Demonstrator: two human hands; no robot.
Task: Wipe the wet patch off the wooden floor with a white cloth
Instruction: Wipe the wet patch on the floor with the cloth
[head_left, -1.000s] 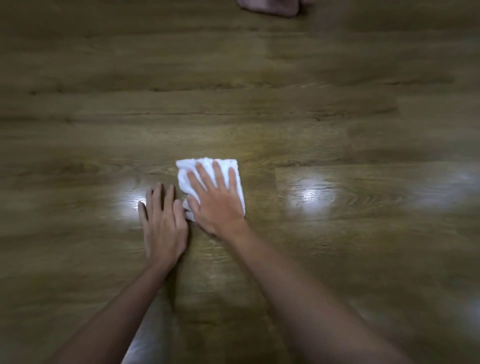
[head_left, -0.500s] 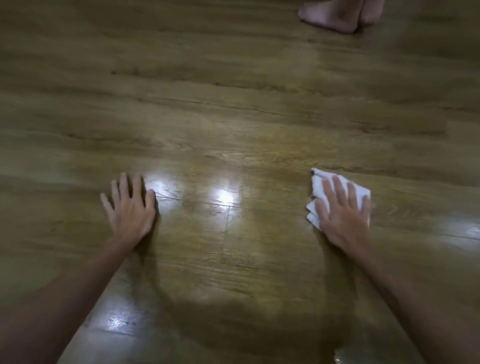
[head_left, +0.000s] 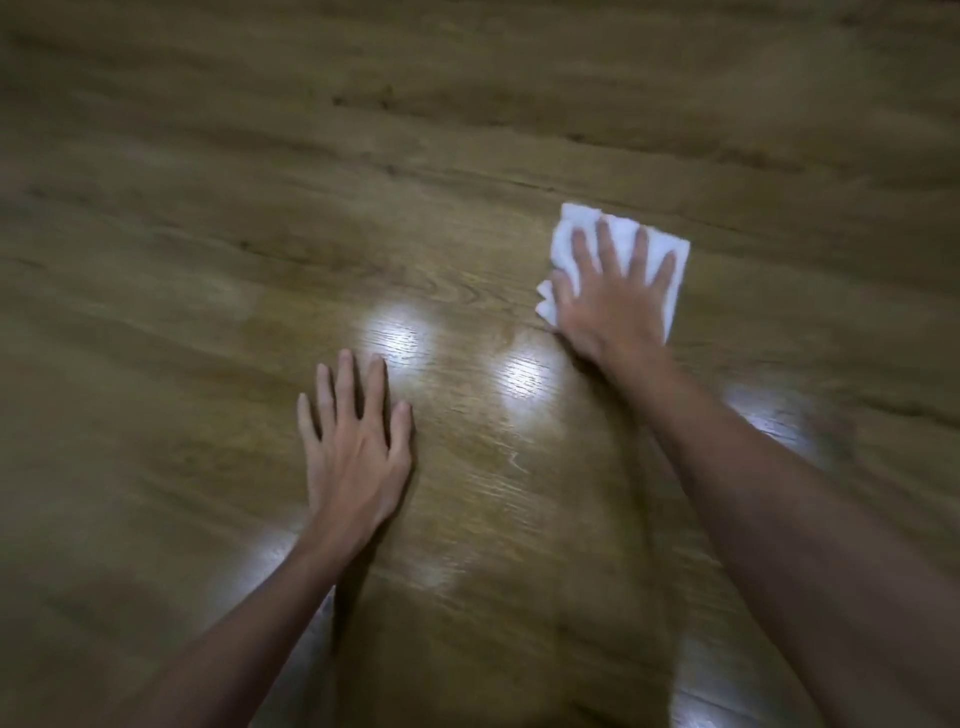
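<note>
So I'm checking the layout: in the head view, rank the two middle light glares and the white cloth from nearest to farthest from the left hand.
1. Left glare, at the left hand's fingertips.
2. Right glare, further right.
3. White cloth, far right, under the right hand.

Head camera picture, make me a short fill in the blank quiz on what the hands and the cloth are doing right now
1. The folded cloth is coloured ____.
2. The hand pressing flat on the cloth is the ____ hand.
3. The left hand rests with fingers spread, bare on the ____ floor.
4. In the picture the cloth lies to the ____ of the left hand.

Missing words: white; right; wooden; right
</note>
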